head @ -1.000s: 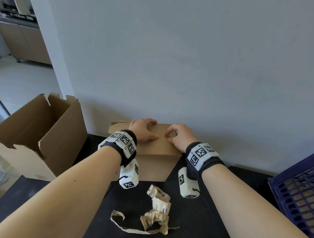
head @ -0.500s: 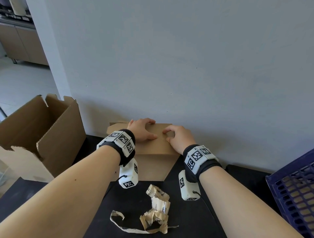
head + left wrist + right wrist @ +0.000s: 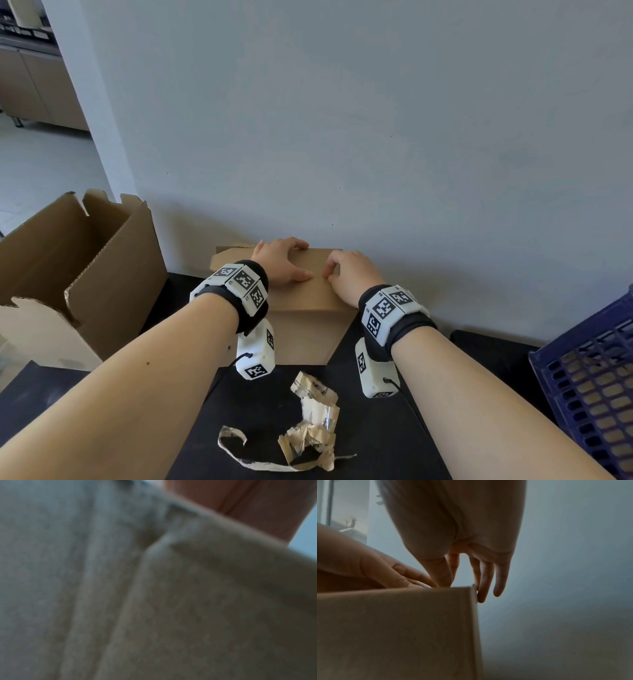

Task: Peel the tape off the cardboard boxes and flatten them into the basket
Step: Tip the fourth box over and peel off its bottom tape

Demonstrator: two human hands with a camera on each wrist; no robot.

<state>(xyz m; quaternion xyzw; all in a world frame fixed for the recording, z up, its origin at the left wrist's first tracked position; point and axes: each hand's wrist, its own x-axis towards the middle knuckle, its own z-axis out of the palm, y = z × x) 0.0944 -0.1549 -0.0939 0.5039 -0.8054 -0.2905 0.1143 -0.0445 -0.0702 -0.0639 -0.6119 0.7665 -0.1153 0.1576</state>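
While the head view shows both hands on the closed box [image 3: 301, 291] at the desk's [image 3: 376, 428] far edge, only the right wrist view shows the right hand [image 3: 462, 534] pinching its top corner, left hand [image 3: 279, 262] pressing flat.

A plain pale grey wall [image 3: 376, 120] rises behind the black desk [image 3: 260, 404], and past its corner at far left lie a light tiled floor [image 3: 44, 171] and wood-fronted cabinets [image 3: 30, 85] in soft daylight.
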